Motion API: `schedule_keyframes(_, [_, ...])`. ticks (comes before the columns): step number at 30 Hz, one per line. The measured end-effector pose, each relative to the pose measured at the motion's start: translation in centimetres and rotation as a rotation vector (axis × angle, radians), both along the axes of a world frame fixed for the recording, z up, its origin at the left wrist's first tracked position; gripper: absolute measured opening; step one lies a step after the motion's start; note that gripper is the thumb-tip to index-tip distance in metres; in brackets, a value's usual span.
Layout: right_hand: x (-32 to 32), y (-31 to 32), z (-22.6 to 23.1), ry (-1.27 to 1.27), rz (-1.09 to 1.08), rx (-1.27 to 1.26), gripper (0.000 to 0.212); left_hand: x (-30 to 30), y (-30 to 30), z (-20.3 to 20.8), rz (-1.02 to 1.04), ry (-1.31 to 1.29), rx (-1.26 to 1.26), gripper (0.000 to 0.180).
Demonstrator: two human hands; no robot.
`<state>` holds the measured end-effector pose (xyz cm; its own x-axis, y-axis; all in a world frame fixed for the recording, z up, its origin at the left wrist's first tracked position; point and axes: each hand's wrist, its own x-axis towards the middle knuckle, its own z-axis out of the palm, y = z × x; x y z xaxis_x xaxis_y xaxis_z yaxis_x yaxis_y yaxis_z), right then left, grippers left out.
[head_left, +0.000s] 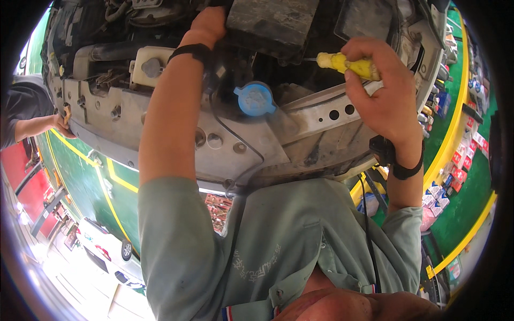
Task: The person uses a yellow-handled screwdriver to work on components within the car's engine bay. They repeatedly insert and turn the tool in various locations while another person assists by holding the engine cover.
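Tight engine bay: black battery box (273, 24) and blue reservoir cap (255, 99) crowd the gap; open room along front crossmember (160, 134) edge.

**Around the engine bay**

A blue round cap (256, 99) is seen on a reservoir neck, just above the grey front crossmember (160, 120), which is pierced by bolt holes. A whitish reservoir tank (150, 67) with a grey cap is set further left — beside a black hose. Another person's arm (37, 125) is seen at the far left edge, against the metal. A green floor with yellow lines (120, 179) is visible beyond, and a white car (104, 249) is parked there. Shelves of packaged goods (463, 155) are lined up on the right.
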<state>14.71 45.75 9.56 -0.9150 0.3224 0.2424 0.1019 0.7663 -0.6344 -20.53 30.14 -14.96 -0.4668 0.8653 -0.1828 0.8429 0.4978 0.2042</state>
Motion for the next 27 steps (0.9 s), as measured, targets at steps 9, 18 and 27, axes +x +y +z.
schedule_keyframes(9, [3.3, 2.8, 2.1, 0.258, -0.461, -0.453, 0.015, 1.7, -0.4, 2.9, 0.061, -0.018, -0.037, 0.026])
schedule_keyframes(18, [9.3, 5.1, 2.6, 0.241, -0.563, -0.828, 0.02, 0.5, 0.0, 1.9, -0.004, 0.055, -0.072, 0.029])
schedule_keyframes(27, [14.3, 0.2, -3.2, -0.038, -0.667, -1.136, 0.011, 1.5, 0.3, 3.0, 0.07, 0.074, -0.171, 0.031])
